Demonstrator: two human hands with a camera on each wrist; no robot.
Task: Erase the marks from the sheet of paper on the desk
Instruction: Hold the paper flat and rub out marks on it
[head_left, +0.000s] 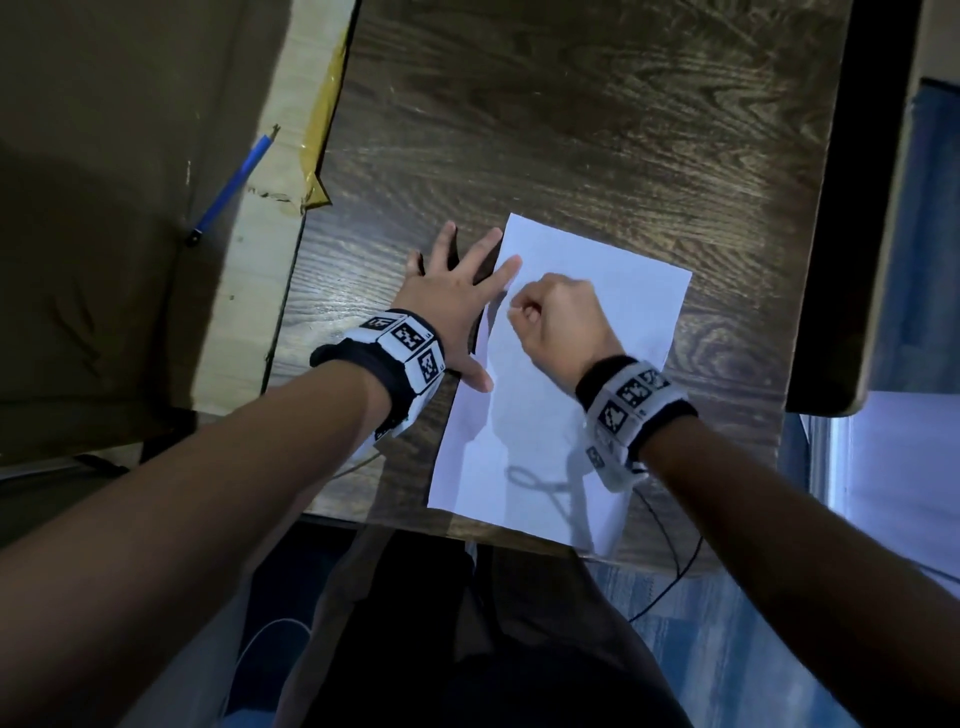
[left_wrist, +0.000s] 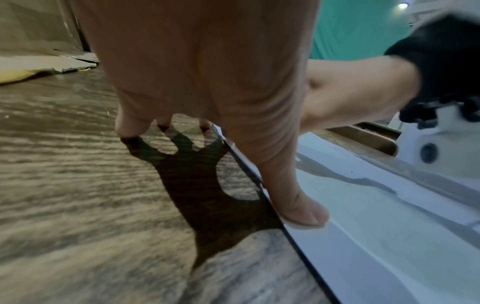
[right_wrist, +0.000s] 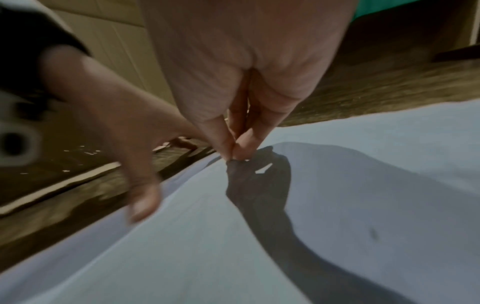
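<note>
Left hand (head_left: 451, 301) flat on paper (head_left: 597, 291) edge; right hand (head_left: 558, 317) grip pinched shut (contents unclear)

Wore no sleeves, forearms bare to the wrists; carried on the left wrist (head_left: 382, 358) a black band (head_left: 332, 356) faced with white square tiles (head_left: 410, 338) printed in black block codes; bore the same black band and coded white tiles (head_left: 631, 392) on the right wrist (head_left: 631, 410); trailed a thin dark cable (head_left: 670, 577) below the right band; dressed in dark clothing (head_left: 415, 623) at the lap.

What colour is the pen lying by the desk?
Blue, with a dark tip: pen, clearest in the head view.
</note>
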